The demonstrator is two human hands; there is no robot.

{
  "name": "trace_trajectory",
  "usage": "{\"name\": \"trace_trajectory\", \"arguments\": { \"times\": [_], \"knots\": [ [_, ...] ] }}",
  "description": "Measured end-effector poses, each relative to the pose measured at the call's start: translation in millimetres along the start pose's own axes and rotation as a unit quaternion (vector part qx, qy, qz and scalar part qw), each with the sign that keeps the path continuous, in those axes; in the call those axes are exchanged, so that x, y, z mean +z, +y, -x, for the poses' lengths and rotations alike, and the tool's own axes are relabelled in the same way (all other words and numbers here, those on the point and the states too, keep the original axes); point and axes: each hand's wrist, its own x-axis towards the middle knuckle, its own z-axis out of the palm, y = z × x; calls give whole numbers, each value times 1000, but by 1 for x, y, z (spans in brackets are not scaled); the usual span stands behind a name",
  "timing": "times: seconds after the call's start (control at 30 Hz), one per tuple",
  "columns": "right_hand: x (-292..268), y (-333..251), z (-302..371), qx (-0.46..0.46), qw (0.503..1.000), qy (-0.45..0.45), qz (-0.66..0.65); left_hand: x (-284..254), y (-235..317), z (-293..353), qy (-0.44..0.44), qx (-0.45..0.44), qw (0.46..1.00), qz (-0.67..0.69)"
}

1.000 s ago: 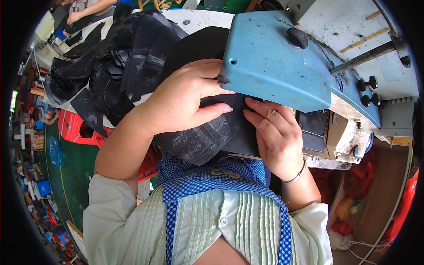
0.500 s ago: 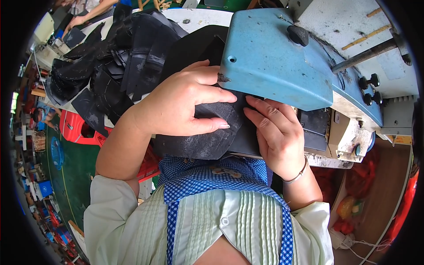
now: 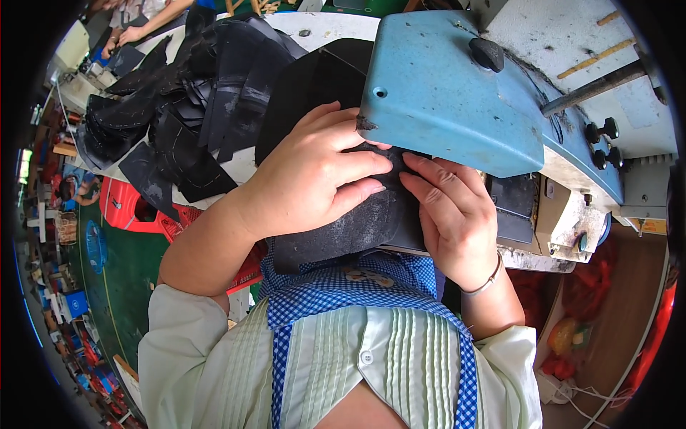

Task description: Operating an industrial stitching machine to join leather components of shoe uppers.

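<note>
A black sheet piece, scuffed with whitish marks like leather or a coated material, lies in front of me at the blue machine head. My left hand rests on it from above, fingers stretched and apart, with the fingertips close to the machine's lower edge. Just right of them, my right hand has its fingers together and bent onto the edge of the same piece; its thumb is mostly hidden. The machine cover hides the working point beneath it. More black material lies flat behind my left hand.
A heap of black cut pieces covers the white table at the left. Below it stands a red plastic basket. Knobs and a metal rod stick out at the right. A person's hands work at the far left.
My left hand has shifted slightly right and its thumb has drawn nearer the index finger. The near edge of the black piece has moved a little toward me. My right hand has barely moved.
</note>
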Motion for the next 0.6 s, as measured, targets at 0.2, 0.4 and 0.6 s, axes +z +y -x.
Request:
{"name": "trace_trajectory", "arguments": {
  "times": [0.2,0.4,0.6],
  "knots": [
    [2,1,1,5,1000,11,-2,6,-1,-2,18,22,1000,-1],
    [0,-2,1,22,1000,7,18,3,4,-2,6,34,997,-69],
    [1,-5,-1,59,998,-3,25,4,-5,-2,-3,33,997,-69]
  ]
}}
